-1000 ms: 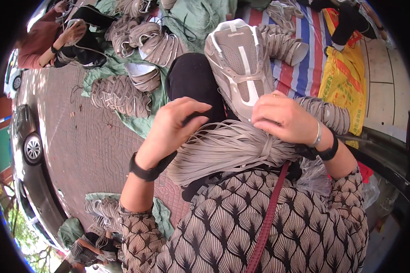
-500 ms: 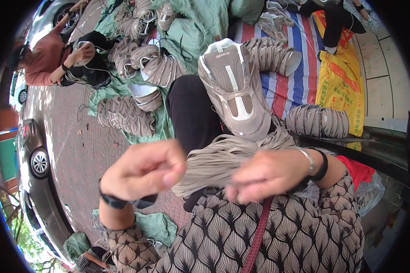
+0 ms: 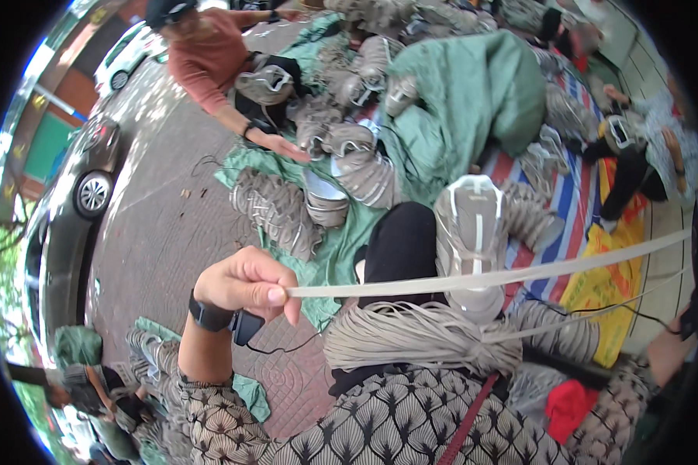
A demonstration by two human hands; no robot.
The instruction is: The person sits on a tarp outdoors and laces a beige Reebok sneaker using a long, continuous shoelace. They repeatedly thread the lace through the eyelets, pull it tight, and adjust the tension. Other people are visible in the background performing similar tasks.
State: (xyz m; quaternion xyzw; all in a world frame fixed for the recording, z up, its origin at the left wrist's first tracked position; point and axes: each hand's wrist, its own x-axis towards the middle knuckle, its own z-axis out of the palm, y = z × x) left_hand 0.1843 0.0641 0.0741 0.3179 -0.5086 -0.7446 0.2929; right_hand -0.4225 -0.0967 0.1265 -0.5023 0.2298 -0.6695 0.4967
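1. The lace [image 3: 473, 280] is pinched at one end by the left hand [image 3: 244, 285], its long axis stretched rightward.
2. The lace bundle [image 3: 399, 341] is seen below-right of that hand (the right hand's state cannot be told).

A stretched pale lace [image 3: 411, 286] bars the way over the near shoe [image 3: 473, 221]; brick paving [image 3: 163, 248] leaves passage at left.

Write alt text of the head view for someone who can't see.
The person's left grip pinches a pale flat lace stretched toward the right edge, above a bundle of laces. A grey-brown shoe lies beyond; farther off, a co-worker in coral holds an arm out toward more shoes.
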